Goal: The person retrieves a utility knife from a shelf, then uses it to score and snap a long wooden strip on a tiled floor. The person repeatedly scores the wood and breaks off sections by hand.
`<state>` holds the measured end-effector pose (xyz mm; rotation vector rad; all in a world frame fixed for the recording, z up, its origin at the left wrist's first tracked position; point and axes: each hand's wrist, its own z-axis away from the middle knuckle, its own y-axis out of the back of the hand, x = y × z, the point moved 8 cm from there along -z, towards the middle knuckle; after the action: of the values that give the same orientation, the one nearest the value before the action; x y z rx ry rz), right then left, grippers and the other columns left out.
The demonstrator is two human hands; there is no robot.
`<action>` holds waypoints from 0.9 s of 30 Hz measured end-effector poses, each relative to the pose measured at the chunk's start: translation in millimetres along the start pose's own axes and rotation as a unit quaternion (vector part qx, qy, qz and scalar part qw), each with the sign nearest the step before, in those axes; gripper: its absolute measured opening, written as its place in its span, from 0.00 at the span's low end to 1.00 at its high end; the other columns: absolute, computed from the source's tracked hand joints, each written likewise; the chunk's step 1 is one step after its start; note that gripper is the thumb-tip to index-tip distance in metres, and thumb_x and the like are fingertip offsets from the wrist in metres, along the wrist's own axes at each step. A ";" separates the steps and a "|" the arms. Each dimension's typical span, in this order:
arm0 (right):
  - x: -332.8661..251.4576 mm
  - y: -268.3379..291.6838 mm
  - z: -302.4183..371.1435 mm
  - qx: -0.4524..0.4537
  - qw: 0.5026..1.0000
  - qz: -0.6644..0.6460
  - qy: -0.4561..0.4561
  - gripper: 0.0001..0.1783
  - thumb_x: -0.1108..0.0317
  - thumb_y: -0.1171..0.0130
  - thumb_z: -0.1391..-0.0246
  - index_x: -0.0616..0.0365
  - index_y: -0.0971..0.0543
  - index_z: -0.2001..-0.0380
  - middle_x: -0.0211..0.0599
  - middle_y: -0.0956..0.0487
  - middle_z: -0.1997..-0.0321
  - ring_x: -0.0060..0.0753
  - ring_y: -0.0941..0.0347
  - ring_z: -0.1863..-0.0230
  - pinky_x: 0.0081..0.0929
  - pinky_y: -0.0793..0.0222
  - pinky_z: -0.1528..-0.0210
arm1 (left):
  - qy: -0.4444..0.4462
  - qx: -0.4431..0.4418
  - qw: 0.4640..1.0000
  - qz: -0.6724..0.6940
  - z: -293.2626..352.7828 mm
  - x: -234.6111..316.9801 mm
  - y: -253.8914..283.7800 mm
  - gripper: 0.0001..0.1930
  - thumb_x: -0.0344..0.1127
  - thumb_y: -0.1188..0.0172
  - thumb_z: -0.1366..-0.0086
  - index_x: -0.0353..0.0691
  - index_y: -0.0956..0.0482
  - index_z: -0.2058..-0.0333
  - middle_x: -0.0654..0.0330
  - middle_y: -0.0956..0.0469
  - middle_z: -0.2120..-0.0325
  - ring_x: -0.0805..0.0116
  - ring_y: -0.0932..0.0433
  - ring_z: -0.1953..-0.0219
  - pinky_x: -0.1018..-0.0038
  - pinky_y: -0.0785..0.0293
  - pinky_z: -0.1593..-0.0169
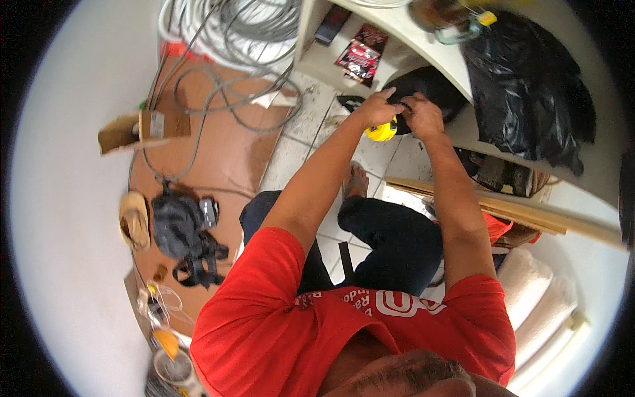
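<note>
1. Across the upper left of the frame lies a brown cardboard sheet [218, 142] on the floor, with grey and white cable coils [228, 30] looped over its top end.
2. At upper right, a white shelf unit [423, 40] carries a crumpled black plastic bag [529, 92].
3. Left of centre, a dark grey bag [177, 228] with straps rests on the cardboard.
4. Upper centre, a black rounded object [433, 89] sits in the shelf opening.
5. The left hand [377, 107] curls closed on that black object's edge.
6. The right hand [421, 114] is closed on it too, just beside the left.
7. Directly below the two hands, touching them, shows a small yellow object [381, 131].
</note>
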<state>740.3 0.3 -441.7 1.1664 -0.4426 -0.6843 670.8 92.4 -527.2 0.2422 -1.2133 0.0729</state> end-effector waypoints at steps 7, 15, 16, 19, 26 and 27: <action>11.4 -6.1 15.2 0.041 0.999 -0.028 0.008 0.15 0.62 0.35 0.43 0.50 0.14 0.53 0.47 0.17 0.49 0.52 0.21 0.47 0.47 0.24 0.44 | 0.057 -0.048 0.985 0.154 2.5 -26.1 -25.2 0.28 0.42 0.33 0.36 0.29 0.20 0.43 0.47 0.17 0.48 0.60 0.20 0.46 0.71 0.28 0.41; 16.1 -11.2 31.3 0.158 0.984 -0.076 0.046 0.16 0.62 0.36 0.43 0.58 0.14 0.55 0.47 0.15 0.53 0.53 0.20 0.49 0.47 0.24 0.45 | -0.011 -0.042 0.998 0.046 2.3 -15.3 -14.9 0.25 0.42 0.33 0.37 0.30 0.18 0.46 0.52 0.14 0.57 0.66 0.19 0.58 0.73 0.25 0.51; 12.5 -11.4 31.9 0.166 0.982 -0.080 0.048 0.15 0.62 0.36 0.43 0.58 0.14 0.55 0.47 0.15 0.53 0.53 0.20 0.49 0.46 0.24 0.45 | -0.023 -0.037 0.998 0.048 -0.7 -24.7 -13.1 0.26 0.42 0.34 0.37 0.30 0.18 0.46 0.52 0.15 0.57 0.66 0.19 0.58 0.73 0.25 0.51; 16.8 -14.3 31.4 0.180 0.974 -0.139 0.009 0.15 0.67 0.37 0.45 0.58 0.14 0.55 0.49 0.15 0.54 0.55 0.20 0.50 0.45 0.23 0.45 | 0.025 -0.036 0.992 0.122 -0.3 -35.4 -17.7 0.26 0.42 0.34 0.37 0.30 0.19 0.45 0.52 0.15 0.55 0.65 0.20 0.57 0.73 0.26 0.50; 27.3 -0.9 30.1 0.268 0.943 -0.195 -0.028 0.12 0.70 0.37 0.47 0.59 0.16 0.59 0.52 0.15 0.60 0.55 0.19 0.53 0.47 0.23 0.48 | 0.038 -0.038 0.984 0.169 4.3 -35.0 -18.1 0.26 0.42 0.34 0.36 0.30 0.19 0.44 0.54 0.16 0.55 0.68 0.21 0.56 0.75 0.27 0.49; 33.2 -0.1 27.2 0.259 0.942 -0.201 -0.065 0.12 0.70 0.37 0.47 0.59 0.16 0.59 0.52 0.15 0.59 0.55 0.19 0.52 0.47 0.23 0.48 | 0.053 -0.033 0.982 0.179 7.6 -34.6 -17.0 0.26 0.42 0.34 0.36 0.30 0.19 0.44 0.54 0.16 0.56 0.68 0.21 0.56 0.75 0.27 0.49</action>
<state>746.7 -41.4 -433.4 1.7452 -0.5195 -1.0404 654.8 76.7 -559.4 -0.0397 -1.1397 0.3537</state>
